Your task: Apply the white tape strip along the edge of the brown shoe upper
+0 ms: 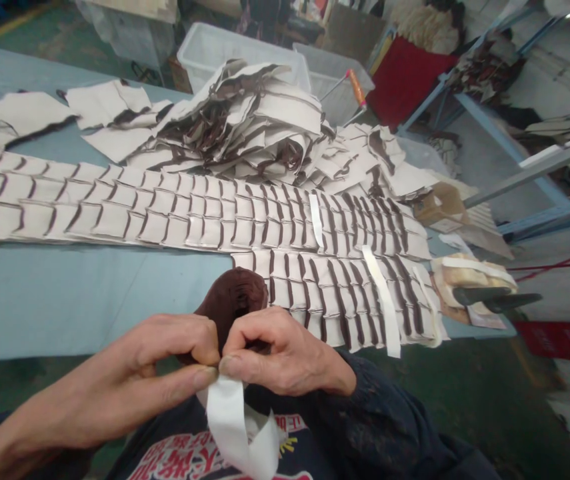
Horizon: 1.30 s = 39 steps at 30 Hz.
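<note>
Left hand (165, 363) and right hand (277, 353) are meeting thumb to thumb just off the table's (65, 300) near edge, both pinching a brown piece (237, 297) and white strip (235, 427). Rows of pieces (175, 210) are lying along the table; a pile (259, 127) is sitting at its far edge.

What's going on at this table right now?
A person's left hand and right hand together pinch a dark brown leather piece, with a white backing strip curling down from the fingertips. On the blue table lie overlapping rows of pale pieces with dark edges, behind them a loose heap of the same. Scissors rest at the table's right end.
</note>
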{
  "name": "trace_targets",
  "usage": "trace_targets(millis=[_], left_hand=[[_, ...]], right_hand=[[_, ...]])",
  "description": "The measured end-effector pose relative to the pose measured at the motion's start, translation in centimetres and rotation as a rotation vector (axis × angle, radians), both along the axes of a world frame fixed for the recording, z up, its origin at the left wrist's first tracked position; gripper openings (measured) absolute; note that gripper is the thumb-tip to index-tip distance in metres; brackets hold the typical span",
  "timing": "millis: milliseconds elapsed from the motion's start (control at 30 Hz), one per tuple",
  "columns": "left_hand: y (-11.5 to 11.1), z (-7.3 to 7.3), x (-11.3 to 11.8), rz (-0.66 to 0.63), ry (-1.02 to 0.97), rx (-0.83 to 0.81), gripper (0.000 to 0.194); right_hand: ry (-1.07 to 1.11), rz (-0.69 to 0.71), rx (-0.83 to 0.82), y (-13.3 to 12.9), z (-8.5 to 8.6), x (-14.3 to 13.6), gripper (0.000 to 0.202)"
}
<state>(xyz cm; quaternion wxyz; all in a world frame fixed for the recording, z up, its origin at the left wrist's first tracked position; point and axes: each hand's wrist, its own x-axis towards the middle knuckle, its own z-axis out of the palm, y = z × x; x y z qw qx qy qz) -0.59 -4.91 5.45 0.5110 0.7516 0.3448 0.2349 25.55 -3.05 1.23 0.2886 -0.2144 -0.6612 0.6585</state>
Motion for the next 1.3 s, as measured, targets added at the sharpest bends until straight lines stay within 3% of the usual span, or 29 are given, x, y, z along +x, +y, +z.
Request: trace_targets(millis=[67,200,333,467,733,900,1033,1133,1233,1300], left_hand=[[-0.1,0.0,0.3,0.01,-0.02,-0.033,0.038],[-1.2,-0.3,0.5,0.01,-0.097,-0.084,0.047],[-2.5,-0.3,0.4,0.033,-0.112,-0.037,0.051],[-2.4,0.3,0.7,0.088,-0.103,-0.005,0.047],[-1.3,0.7,1.2,0.081,-0.037,-0.058,0.044],[-1.3,0.4,2.2,0.127,-0.034,-0.025,0.043],[-1.1,0.7,3.2,0.154,-0.058,0.015,0.042],[-0.9,0.9,3.7,0.153,-0.07,0.007,0.035],[-0.6,0.7,3.8,0.16,-0.08,-0.049,0.035],[-0.6,0.1,3.7,0.14,-0.13,-0.148,0.043]], right_hand=[[0.018,-0.026,0.016,-0.7,-0.5,-0.6,0.047],[-0.03,-0.071,0.335,-2.5,-2.8,-2.0,0.052],[0.004,0.071,0.543,-3.1,-4.4,-2.5,0.059],[0.108,0.029,0.569,-2.2,-3.8,-0.9,0.052],[-0.008,-0.027,0.675,-0.7,-1.7,2.2,0.022],[-0.065,-0.031,0.581,0.5,-0.5,2.0,0.024],[-0.04,0.025,0.394,0.6,-1.7,1.2,0.043],[0.027,0.015,0.334,0.0,-3.4,0.7,0.043],[0.045,-0.083,0.416,-0.5,-4.7,-0.3,0.042],[0.106,-0.074,0.535,-0.5,-5.0,-1.3,0.044]])
